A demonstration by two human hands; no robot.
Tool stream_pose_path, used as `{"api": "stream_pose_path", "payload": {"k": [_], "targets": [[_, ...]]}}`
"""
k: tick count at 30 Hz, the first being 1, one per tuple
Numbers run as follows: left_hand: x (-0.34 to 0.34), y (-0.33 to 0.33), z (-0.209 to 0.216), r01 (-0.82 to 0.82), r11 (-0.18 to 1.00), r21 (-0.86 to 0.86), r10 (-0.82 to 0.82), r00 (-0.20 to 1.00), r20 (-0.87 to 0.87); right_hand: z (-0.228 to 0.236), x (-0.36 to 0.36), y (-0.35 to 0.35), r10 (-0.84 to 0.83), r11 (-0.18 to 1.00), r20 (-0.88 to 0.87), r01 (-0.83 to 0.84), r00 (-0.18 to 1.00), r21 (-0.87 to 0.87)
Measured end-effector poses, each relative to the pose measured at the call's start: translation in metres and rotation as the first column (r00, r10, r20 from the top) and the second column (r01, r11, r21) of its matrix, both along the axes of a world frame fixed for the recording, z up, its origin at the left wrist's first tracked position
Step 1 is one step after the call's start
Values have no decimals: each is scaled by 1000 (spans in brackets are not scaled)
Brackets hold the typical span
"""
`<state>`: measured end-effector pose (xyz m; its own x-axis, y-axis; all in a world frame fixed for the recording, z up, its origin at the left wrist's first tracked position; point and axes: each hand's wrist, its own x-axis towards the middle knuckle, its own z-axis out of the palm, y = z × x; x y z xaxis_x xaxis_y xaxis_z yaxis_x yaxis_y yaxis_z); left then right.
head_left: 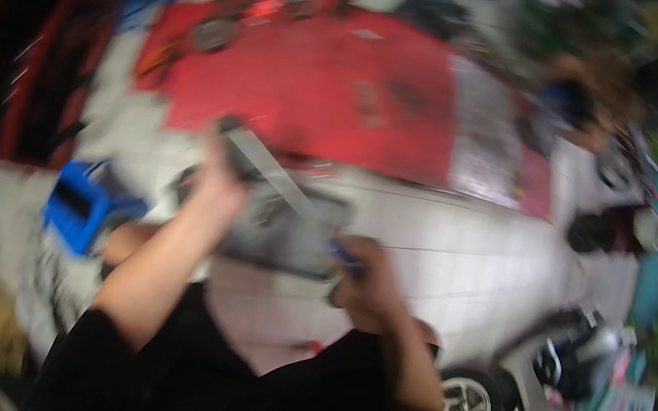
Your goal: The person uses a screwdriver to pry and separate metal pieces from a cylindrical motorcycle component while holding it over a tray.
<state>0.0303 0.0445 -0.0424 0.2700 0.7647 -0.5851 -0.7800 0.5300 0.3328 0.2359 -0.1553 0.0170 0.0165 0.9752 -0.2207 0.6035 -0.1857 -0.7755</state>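
Note:
Motion blur smears both hands. My left hand (220, 182) is closed around a dark, rounded part (242, 157). A pale, straight strip (281, 179) slants from this part down toward my right hand; whether the two are one piece I cannot tell. My right hand (373, 279) grips a small tool with a blue handle (345, 255), its kind too blurred to make out. Below and between the hands, a grey rectangular tray (298, 257) lies on the floor with blurred small items in it.
A red mat (323, 90) with scattered parts covers the floor ahead. To my left stands a blue box (78, 205) beside red shelving (34, 83). A parked scooter (541, 401) is at the lower right. Another person (586, 92) is at the upper right.

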Motion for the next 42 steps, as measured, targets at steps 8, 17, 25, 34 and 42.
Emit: {"api": "stream_pose_path", "payload": {"k": [8,17,25,34,42], "targets": [[-83,18,-41,-105,991,85,111,991,-74,8,-38,32,138,990,-164,-140,977,-1],[-79,21,-36,-51,991,122,59,996,-65,3,-41,20,27,961,45,-39,999,275],[-73,12,-34,-2,980,199,4,1000,-9,15,-43,14,-18,961,151,-25,988,276],[-68,13,-14,-24,997,76,29,997,-70,5,-52,17,-100,889,162,15,982,458],[-42,-14,-13,27,1000,-6,-27,998,-52,4,-34,16,-133,917,47,105,990,385]]}}
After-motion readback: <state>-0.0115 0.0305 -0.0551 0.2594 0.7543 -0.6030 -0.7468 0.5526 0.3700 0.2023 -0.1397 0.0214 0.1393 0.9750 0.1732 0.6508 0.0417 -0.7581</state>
